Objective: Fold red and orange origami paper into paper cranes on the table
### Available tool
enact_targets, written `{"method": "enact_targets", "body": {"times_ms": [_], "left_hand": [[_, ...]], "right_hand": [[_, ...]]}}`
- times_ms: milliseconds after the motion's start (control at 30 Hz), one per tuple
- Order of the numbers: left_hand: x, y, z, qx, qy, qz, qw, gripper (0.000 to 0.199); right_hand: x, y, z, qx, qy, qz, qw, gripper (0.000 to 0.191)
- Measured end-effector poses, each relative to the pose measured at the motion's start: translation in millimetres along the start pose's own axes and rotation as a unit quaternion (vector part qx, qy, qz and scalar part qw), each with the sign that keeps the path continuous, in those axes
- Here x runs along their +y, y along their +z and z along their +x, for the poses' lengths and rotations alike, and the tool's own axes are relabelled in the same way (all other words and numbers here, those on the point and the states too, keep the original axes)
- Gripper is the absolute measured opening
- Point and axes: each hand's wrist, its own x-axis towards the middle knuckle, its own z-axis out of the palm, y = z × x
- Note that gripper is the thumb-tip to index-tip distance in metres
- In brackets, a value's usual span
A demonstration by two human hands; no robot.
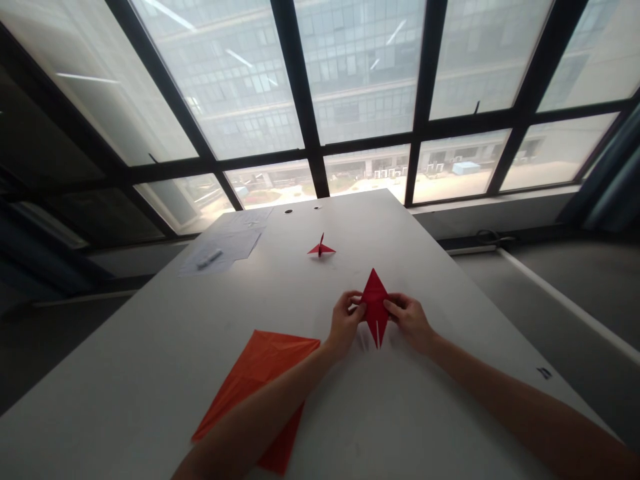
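A red folded paper (375, 300) in a long diamond shape is held up a little over the white table. Its lower half is split into two narrow points by a slit. My left hand (346, 323) pinches its left corner between thumb and fingers. On the opposite corner, my right hand (411, 321) grips it the same way. Beyond the hands stands a finished-looking red origami crane (321, 248) with its wings spread. A creased orange paper sheet (255, 363) lies under my left forearm, which hides part of it.
The white table (160, 360) reaches toward large dark-framed windows. Several printed sheets (250, 230) lie at its far left, with a whitish stick-like object (210, 259) on them. A small dark mark (544, 373) shows near the right edge. Two round holes are at the far end.
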Motion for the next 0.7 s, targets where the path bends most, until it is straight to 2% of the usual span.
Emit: {"method": "enact_targets", "body": {"times_ms": [133, 233, 300, 433, 533, 700], "left_hand": [[2.9, -1.0, 2.3, -0.017, -0.083, -0.093, 0.992, 0.058], [2.2, -1.5, 3.8, -0.053, -0.127, -0.088, 0.987, 0.049], [0.8, -1.8, 4.4, -0.062, -0.124, -0.051, 0.989, 0.044], [-1.3, -3.5, 6.1, -0.017, -0.096, 0.025, 0.995, 0.040], [-1.3, -5.3, 7.5, -0.008, -0.101, 0.031, 0.994, 0.041], [-0.5, -7.1, 7.8, 0.004, -0.114, -0.001, 0.993, 0.041]], "right_hand": [[-3.9, 0.6, -0.4, -0.013, -0.010, -0.003, 1.000, 0.040], [-6.4, -0.3, -1.5, -0.030, -0.040, -0.065, 0.997, 0.038], [-6.8, -0.2, -2.1, -0.029, -0.060, -0.104, 0.992, 0.036], [-4.1, 2.6, -1.7, 0.004, -0.080, -0.131, 0.988, 0.036], [-3.1, 3.9, -1.2, 0.022, -0.066, -0.131, 0.989, 0.038], [-9.6, 1.9, -3.8, -0.051, -0.030, -0.109, 0.992, 0.041]]}}
